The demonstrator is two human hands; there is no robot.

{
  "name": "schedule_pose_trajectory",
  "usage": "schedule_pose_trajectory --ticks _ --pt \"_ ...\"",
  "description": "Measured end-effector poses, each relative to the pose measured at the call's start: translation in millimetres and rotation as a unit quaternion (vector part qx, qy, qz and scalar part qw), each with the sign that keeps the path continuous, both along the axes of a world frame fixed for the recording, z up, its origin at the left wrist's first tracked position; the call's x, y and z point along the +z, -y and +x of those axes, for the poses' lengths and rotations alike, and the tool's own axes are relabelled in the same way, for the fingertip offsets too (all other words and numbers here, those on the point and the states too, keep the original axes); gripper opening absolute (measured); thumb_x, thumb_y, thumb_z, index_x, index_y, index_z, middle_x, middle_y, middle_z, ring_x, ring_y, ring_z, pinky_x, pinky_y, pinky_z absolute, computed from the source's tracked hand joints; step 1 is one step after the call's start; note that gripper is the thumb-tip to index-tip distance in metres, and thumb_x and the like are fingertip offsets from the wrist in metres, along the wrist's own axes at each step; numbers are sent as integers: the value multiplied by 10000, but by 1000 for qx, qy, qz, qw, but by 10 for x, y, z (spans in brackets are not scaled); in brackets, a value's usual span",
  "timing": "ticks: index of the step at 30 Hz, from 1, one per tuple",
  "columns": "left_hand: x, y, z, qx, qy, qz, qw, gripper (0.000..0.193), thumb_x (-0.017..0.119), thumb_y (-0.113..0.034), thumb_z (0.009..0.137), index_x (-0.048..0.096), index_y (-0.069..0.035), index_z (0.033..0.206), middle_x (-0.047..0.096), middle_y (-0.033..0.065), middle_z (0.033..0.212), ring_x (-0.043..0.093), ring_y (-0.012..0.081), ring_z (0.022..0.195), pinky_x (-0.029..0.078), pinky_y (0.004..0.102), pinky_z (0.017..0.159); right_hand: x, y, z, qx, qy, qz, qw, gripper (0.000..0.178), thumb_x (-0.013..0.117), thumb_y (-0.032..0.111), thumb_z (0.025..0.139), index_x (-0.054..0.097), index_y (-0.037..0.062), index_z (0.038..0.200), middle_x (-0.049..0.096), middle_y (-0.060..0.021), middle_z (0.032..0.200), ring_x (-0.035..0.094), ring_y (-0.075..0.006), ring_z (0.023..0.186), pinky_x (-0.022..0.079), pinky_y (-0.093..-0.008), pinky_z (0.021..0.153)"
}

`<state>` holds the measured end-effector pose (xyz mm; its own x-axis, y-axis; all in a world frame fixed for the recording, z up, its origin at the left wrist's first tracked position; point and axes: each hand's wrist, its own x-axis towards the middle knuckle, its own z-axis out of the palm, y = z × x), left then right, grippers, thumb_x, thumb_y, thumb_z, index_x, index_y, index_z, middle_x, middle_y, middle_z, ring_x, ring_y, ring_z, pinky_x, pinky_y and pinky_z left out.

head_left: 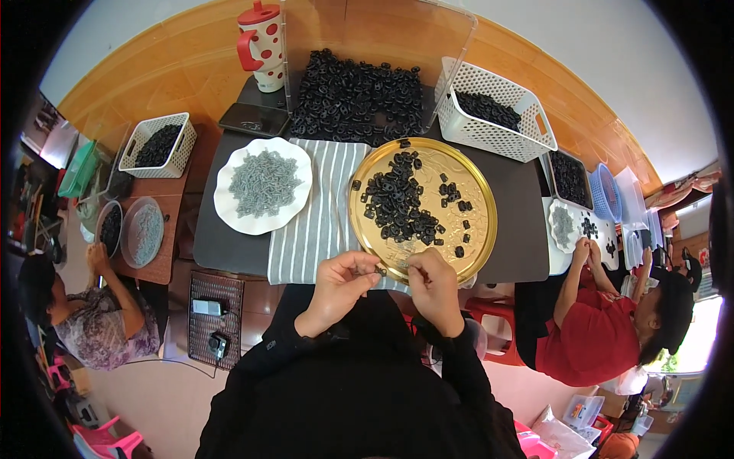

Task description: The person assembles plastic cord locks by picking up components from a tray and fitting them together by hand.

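Black sleeves (279, 344) cover the arms of the person nearly to the wrists. The left hand (336, 292) has its thumb and forefinger brought together, and between their tips it pinches a small dark piece (381, 271). The right hand (434, 289) is also closed at the fingertips; it pinches a small grey piece (404, 264), too tiny to tell its exact form. Both hands are at the near edge of a round gold tray (475, 210), and the two pieces are apart from each other.

On the tray, many small black parts (396, 200) lie in a heap toward the left, with several loose ones to the right. Partly under the tray is a striped cloth (294, 252), grey and white. To the left, a white wavy plate (222, 187) carries a pile of grey pieces (265, 183) and overlaps the cloth.

Farther, a clear box (397, 30) holds plenty of black parts, with a white basket (493, 139) at its right and a red-dotted cup (269, 52) at its left.
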<state>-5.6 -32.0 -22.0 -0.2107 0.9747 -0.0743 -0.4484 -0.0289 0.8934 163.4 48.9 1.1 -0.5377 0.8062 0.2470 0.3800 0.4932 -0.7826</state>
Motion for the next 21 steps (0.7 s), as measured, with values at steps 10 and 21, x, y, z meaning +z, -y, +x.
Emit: schedule_pose_trajectory --ticks 10,21 --pt "94 34 101 -62 -13 30 998 369 588 86 829 542 18 1189 549 3 842 517 51 738 423 178 631 -32 57 -39 72 -202 -364 907 54 570 12 877 587 -7 925 583 7 819 522 -61 693 432 -204 630" --pt "124 32 88 -71 -26 19 997 360 591 85 828 550 17 1179 550 0 848 517 45 748 424 177 637 -12 32 -43 96 -191 -355 910 40 559 12 881 583 -6 906 590 3 796 523 -61 671 435 -200 614"
